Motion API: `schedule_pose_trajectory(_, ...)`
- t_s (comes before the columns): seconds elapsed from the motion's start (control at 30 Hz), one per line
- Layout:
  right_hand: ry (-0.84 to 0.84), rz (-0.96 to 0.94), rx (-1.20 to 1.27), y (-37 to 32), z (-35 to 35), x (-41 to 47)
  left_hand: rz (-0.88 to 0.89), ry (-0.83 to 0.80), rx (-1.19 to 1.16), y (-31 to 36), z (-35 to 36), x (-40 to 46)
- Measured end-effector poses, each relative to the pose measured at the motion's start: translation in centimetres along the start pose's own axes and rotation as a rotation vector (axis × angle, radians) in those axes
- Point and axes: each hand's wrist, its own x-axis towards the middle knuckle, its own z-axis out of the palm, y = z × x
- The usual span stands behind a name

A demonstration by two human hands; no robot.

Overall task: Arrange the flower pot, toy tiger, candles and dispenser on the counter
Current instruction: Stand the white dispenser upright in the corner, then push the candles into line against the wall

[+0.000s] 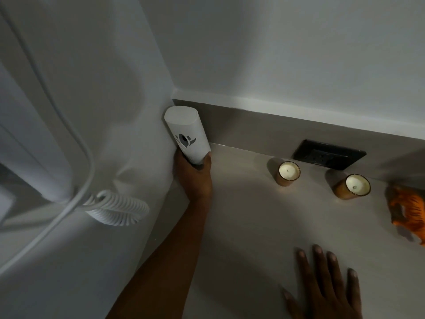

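Observation:
My left hand (195, 178) grips the base of a white dispenser (186, 132) with a dark nozzle mark, held in the far left corner of the grey counter (253, 215), tilted slightly against the left wall. My right hand (326, 288) lies flat on the counter near the front, fingers spread, holding nothing. Two amber glass candles with white wax stand along the back: one (288, 172) in the middle, another (353, 186) to its right. An orange striped toy tiger (408, 212) sits at the right edge, partly cut off. No flower pot is in view.
A black wall outlet (328, 154) is set in the low grey backsplash behind the candles. A white coiled cord (117, 209) and a white cable hang on the white surface at the left.

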Motion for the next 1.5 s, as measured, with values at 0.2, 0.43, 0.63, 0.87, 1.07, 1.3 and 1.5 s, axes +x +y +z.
schedule_pose_trajectory(0.2,0.039,0.002,0.059,0.1,0.7,0.0,0.006,0.005,0.014,-0.3,0.0,0.0)
schedule_pose_trajectory(0.43,0.139,0.336,0.487,2.0,-2.4,3.9,0.152,-0.291,0.095,1.1,-1.5,-14.0)
schedule_pose_trajectory(0.63,0.322,0.671,0.915,2.8,-3.6,12.9,0.264,-0.340,0.427,4.6,3.9,-18.8)
schedule_pose_trajectory(0.87,0.372,0.631,0.951,4.1,-2.6,18.6,0.200,-0.315,0.540,5.1,7.6,-17.5)
schedule_pose_trajectory(1.07,0.355,0.602,0.916,4.1,-2.7,19.8,0.171,-0.335,0.574,5.5,8.9,-16.7)
schedule_pose_trajectory(1.3,0.358,0.587,0.895,4.2,-2.2,20.1,0.169,-0.352,0.615,5.8,9.0,-16.7)
schedule_pose_trajectory(1.5,0.291,0.607,0.999,4.2,-3.5,17.1,0.236,-0.419,0.662,5.3,5.2,-19.7)
